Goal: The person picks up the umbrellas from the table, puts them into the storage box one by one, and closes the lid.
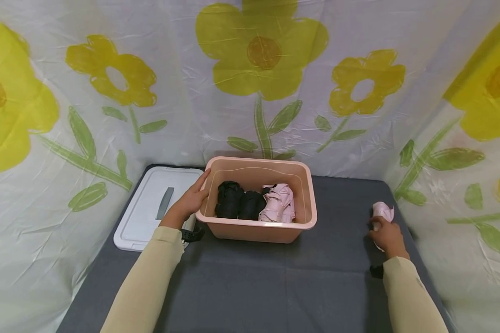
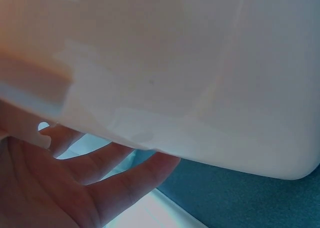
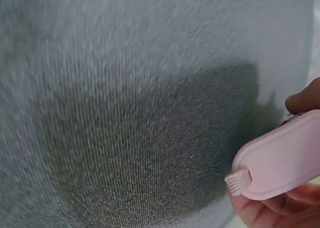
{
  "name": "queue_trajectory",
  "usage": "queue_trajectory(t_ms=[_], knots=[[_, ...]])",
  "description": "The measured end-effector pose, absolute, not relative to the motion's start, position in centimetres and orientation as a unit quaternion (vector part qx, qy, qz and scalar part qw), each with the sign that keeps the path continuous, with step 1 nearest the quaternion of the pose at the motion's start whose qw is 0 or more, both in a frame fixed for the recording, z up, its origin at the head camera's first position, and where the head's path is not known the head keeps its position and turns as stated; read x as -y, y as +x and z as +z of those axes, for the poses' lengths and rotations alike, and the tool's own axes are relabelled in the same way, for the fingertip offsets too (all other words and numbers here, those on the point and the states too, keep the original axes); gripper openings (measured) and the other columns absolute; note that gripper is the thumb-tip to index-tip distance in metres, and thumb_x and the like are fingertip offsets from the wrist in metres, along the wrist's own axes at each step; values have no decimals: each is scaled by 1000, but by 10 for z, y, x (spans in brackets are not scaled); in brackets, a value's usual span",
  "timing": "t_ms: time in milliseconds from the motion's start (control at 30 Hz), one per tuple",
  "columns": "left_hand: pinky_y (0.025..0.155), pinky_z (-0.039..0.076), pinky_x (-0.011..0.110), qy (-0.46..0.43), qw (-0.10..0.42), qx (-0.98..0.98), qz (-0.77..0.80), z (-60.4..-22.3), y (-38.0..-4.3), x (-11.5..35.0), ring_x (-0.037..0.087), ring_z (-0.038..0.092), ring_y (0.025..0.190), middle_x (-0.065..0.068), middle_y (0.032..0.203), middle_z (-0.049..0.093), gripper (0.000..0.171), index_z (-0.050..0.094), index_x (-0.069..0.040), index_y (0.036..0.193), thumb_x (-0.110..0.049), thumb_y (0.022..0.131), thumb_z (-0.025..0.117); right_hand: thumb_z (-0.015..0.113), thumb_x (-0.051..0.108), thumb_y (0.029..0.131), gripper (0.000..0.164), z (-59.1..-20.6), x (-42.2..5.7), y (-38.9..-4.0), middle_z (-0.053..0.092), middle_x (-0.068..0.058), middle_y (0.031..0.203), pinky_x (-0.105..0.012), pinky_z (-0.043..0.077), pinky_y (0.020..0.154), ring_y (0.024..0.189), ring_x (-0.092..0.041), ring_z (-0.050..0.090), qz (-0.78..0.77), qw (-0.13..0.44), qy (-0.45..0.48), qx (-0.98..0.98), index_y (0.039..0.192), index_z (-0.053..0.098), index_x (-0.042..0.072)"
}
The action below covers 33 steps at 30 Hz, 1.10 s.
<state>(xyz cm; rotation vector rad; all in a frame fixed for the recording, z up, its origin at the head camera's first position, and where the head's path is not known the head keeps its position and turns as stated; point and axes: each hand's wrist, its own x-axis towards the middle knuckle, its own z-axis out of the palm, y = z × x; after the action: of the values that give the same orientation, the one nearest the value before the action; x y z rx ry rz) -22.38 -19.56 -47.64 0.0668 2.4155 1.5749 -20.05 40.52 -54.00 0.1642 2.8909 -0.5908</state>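
A pink plastic bin (image 1: 250,233) stands at the far middle of the table. My left hand (image 1: 189,202) rests against its left side, and in the left wrist view its fingers (image 2: 132,185) are extended at the bin's edge. Inside the bin lie two black rolled bundles (image 1: 230,201), which look like folded umbrellas, beside a pink folded bundle (image 1: 279,203). At the far right, my right hand (image 1: 387,237) grips a pink folded umbrella (image 1: 383,211). Its flat, rounded handle (image 3: 282,160) with a short strap shows in the right wrist view.
A white lid (image 1: 143,203) with a grey handle lies left of the bin, partly behind my left arm. Dark grey cloth (image 1: 250,286) covers the table. Flower-printed curtains (image 1: 171,92) stand close along the back and both sides.
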Motion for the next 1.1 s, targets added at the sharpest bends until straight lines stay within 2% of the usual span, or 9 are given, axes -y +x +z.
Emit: queue_trajectory(t_ms=[133, 400, 567, 733, 867, 1100], knots=[[117, 17, 59, 20, 128, -832, 540, -477, -222, 195, 36, 13, 149, 9, 164, 5, 63, 3, -39, 156, -18, 103, 31, 62, 22, 86, 48, -535, -400, -195, 53, -41, 118, -58, 43, 75, 98, -54, 52, -222, 71, 56, -971, 129, 52, 4], [116, 18, 59, 20, 128, -830, 543, -478, -223, 196, 39, 15, 148, 12, 164, 5, 68, 3, -39, 156, -11, 100, 31, 61, 23, 88, 51, -521, -377, -184, 54, -36, 125, -33, 47, 60, 88, -38, 59, -297, 69, 73, -950, 136, 49, 10], [116, 18, 60, 19, 135, -825, 548, -466, -218, 194, 41, 15, 147, 15, 164, 4, 68, 4, -31, 157, -8, 100, 32, 59, 22, 90, 51, -508, -360, -183, 51, -35, 130, -35, 50, 61, 93, -39, 60, -334, 72, 53, -938, 139, 47, 11], [116, 19, 60, 19, 144, -820, 553, -445, -209, 189, 43, 15, 146, 19, 163, 3, 67, 4, -21, 158, -5, 99, 32, 58, 24, 94, 52, -490, -344, -185, 44, -34, 139, -37, 52, 67, 104, -43, 57, -370, 81, 36, -925, 142, 44, 13], [115, 23, 59, 22, 145, -821, 552, -439, -206, 187, 43, 18, 146, 19, 163, 4, 67, 4, -21, 158, -5, 99, 31, 59, 25, 95, 52, -475, -332, -185, 42, -32, 141, -36, 51, 71, 111, -44, 53, -409, 88, 21, -908, 143, 43, 15], [114, 23, 59, 25, 147, -816, 559, -439, -207, 187, 43, 19, 145, 19, 163, 3, 68, 3, -22, 158, -5, 99, 31, 60, 19, 95, 51, -454, -311, -185, 46, -29, 134, -35, 52, 72, 108, -39, 53, -451, 79, -34, -888, 142, 43, 11]])
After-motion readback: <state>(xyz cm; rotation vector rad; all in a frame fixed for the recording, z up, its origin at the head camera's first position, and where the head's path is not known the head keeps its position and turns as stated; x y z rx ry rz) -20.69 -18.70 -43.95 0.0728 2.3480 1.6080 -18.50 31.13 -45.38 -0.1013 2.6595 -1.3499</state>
